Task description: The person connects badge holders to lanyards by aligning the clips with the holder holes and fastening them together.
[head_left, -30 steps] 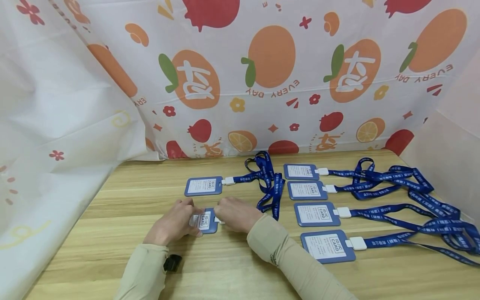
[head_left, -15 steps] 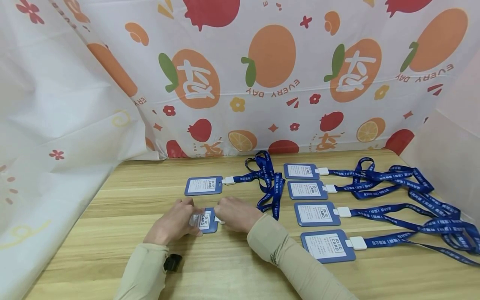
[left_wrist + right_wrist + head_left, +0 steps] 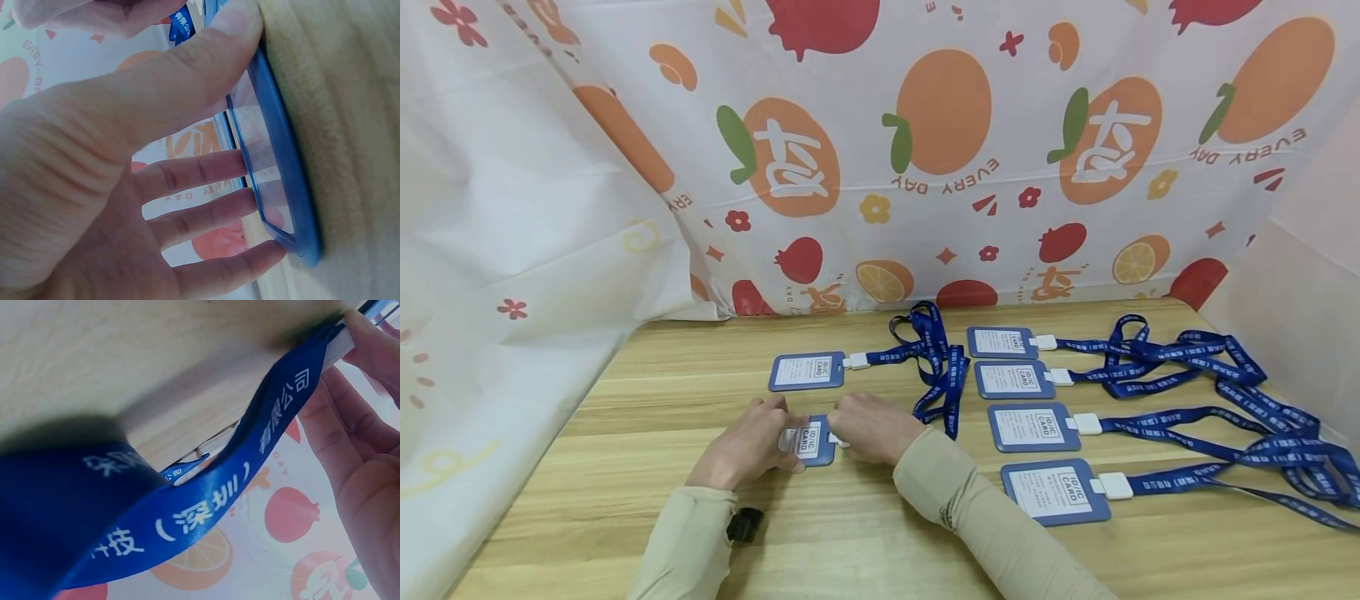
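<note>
A blue ID badge holder (image 3: 823, 451) with a white card lies near the middle of the table. My left hand (image 3: 747, 443) holds it at its left part, thumb along the near edge and fingers at the far side, as the left wrist view shows on the holder's frame (image 3: 284, 156). At its right end my right hand (image 3: 874, 427) pinches the white clip (image 3: 842, 445), which the fingers mostly cover. From that clip a blue lanyard (image 3: 250, 456) with white lettering curves away in the right wrist view. Whether the clip is fastened into the holder's slot cannot be made out.
Just behind lies another badge holder (image 3: 807, 372) with its lanyard (image 3: 936, 358) bunched to the right. Several more badge holders (image 3: 1036, 427) form a column at the right, their lanyards (image 3: 1195, 358) trailing right. A fruit-print cloth (image 3: 865, 250) hangs behind the wooden table (image 3: 625, 433).
</note>
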